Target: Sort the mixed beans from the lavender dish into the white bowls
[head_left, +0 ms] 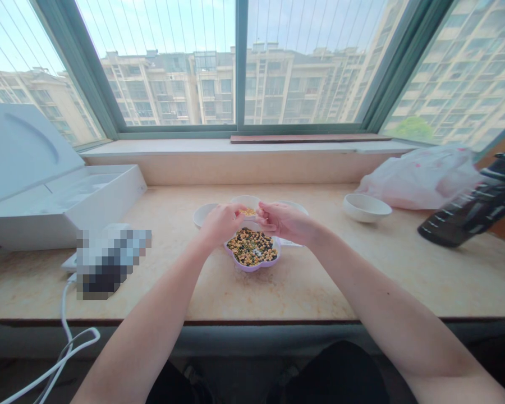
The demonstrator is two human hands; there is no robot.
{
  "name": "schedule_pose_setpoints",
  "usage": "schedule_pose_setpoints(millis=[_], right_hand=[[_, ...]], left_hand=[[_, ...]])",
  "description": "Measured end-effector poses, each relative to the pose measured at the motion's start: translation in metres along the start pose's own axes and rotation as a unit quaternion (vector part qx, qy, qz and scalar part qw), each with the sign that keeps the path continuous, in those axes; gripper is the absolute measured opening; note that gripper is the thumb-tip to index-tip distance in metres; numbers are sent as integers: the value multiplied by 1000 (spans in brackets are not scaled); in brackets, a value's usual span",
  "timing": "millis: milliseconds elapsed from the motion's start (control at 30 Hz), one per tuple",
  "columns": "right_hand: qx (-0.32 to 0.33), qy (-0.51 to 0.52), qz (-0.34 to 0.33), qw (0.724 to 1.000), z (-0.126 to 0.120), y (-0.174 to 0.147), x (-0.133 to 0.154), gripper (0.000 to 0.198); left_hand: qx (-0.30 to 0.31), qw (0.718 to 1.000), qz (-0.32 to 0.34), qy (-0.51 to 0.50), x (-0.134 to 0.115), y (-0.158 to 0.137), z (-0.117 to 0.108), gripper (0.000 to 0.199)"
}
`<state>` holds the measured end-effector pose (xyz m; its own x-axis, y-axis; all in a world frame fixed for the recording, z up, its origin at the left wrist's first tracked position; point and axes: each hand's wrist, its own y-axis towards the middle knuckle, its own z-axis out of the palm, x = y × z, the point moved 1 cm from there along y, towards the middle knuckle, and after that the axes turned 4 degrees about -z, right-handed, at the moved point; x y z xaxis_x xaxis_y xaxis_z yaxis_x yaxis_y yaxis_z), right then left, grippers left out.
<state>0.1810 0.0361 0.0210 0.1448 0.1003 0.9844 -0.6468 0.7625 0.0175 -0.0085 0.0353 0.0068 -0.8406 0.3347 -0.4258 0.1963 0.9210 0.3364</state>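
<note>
A lilac-rimmed dish (253, 268) with a scalloped edge holds mixed beans (252, 247), tan, black and green. Just behind it is a white bowl (244, 198) with small yellow pieces in it. My left hand (224, 224) hovers over the dish's far left side, its fingers pinched together. Facing it, my right hand (285, 221) is closed over the far right side, fingers curled. Whatever either pinch contains is too small to make out. Parts of two more white dishes, a left one (202, 215) and a right one (297, 206), show behind my hands.
On the right stand a small white bowl (367, 208), a pale plastic bag (425, 175) and a dark bottle (458, 216). An open white box (105, 193) occupies the left, with a blurred-out object (111, 264) and white cable (65, 314) before it. Windows rise behind the counter (303, 292).
</note>
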Motion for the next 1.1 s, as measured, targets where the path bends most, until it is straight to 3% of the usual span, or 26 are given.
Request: schedule_pose_setpoints(millis=[167, 300, 467, 667, 767, 867, 1000, 1100], right_hand=[[-11, 19, 19, 1000, -1, -4, 6, 35], [-37, 3, -1, 999, -2, -6, 16, 37], [-84, -69, -17, 994, 0, -7, 24, 42], [-64, -70, -77, 993, -4, -2, 14, 45], [-57, -129, -105, 984, -9, 4, 3, 50], [-128, -257, -143, 947, -13, 10, -7, 41], [-201, -483, -177, 834, -17, 16, -11, 18], [-213, -563, -169, 780, -22, 23, -10, 15]], left_hand=[[7, 1000, 8, 1, -3, -2, -1, 30], [10, 1000, 16, 5, -3, -2, -2, 29], [66, 996, 67, -4, -1, -3, 3, 28], [92, 993, 75, -2, 1, -4, 6, 28], [97, 993, 73, 0, 0, -5, 2, 28], [109, 992, 68, 8, -2, -6, -1, 26], [129, 987, 84, 49, -3, -6, 0, 22], [117, 985, 109, 61, -5, -7, 4, 19]])
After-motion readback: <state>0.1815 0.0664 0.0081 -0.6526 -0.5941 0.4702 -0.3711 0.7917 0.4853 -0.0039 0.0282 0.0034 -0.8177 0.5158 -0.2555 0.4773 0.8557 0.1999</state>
